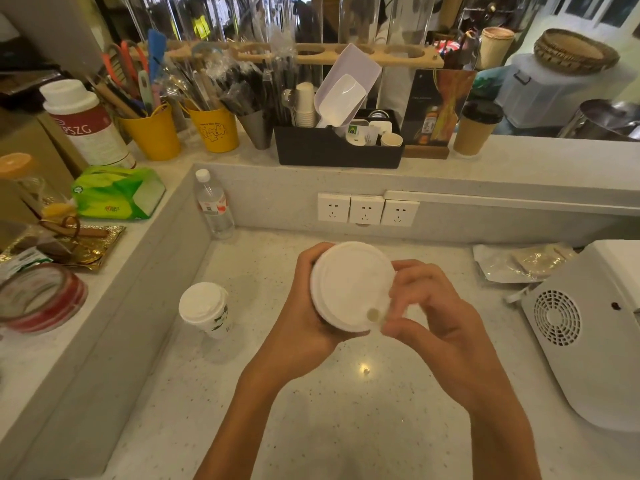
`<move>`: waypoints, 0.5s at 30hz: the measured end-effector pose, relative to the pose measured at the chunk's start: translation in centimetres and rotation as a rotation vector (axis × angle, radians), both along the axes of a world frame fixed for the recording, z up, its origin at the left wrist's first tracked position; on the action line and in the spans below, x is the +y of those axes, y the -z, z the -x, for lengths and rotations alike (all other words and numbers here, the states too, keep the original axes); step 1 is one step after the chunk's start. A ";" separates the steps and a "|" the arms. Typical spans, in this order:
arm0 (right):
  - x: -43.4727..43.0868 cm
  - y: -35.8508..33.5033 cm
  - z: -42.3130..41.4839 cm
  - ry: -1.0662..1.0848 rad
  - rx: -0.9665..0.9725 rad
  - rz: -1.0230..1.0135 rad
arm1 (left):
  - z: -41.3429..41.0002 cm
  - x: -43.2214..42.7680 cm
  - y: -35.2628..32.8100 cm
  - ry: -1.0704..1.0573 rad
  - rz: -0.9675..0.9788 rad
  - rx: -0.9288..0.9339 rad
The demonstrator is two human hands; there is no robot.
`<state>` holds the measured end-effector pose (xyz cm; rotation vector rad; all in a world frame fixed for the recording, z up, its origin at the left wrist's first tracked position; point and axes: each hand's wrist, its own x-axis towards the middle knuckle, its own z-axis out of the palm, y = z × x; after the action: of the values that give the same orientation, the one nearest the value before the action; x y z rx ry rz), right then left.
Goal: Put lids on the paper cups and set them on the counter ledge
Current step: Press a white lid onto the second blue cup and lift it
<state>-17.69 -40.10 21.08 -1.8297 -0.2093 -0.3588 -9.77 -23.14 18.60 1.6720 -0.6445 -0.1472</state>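
White lid [349, 284] being pressed onto a paper cup held above the surface [311, 410].
The cup is clasped by the left hand [304, 327]; the lid's near-right rim is pinched by the right hand [429, 306]. Seating is judged unfinished; next, the far ledge [519, 150]. A second lidded cup [206, 308] waits left.

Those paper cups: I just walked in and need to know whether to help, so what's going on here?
A person is lidding paper cups. The left hand grips a cup from the side while the right hand fingers press at the edge of its white lid, near the sip hole. A second white-lidded cup stands on the lower counter, not yet moved. A brown cup with a black lid already sits on the counter ledge.
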 end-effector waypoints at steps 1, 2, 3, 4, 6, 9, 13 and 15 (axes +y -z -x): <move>0.0 -0.2 0.2 -0.047 -0.011 -0.062 | -0.1 0.1 0.2 -0.005 0.013 0.009; 0.0 -0.5 0.3 -0.073 -0.016 -0.096 | -0.1 0.2 0.4 -0.009 0.026 0.018; 0.1 -0.6 0.4 -0.080 -0.016 -0.112 | -0.2 0.3 0.5 -0.011 0.040 0.029; 0.2 -0.7 0.4 -0.077 -0.012 -0.126 | -0.2 0.3 0.5 -0.012 0.055 0.041; 0.4 -0.9 0.5 -0.079 -0.012 -0.170 | -0.1 0.3 0.4 -0.013 0.082 0.051; 0.2 -1.0 0.6 -0.102 -0.013 -0.245 | -0.1 0.3 0.2 -0.001 0.105 0.049; 0.2 -1.0 0.6 -0.115 -0.018 -0.290 | -0.1 0.2 0.1 0.000 0.116 0.043; 0.3 -0.8 0.6 -0.105 -0.012 -0.296 | -0.1 0.3 0.2 -0.006 0.116 0.033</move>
<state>-18.27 -39.83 21.90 -1.5187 -0.2460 -0.3094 -9.71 -22.89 18.44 1.5565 -0.6122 -0.1305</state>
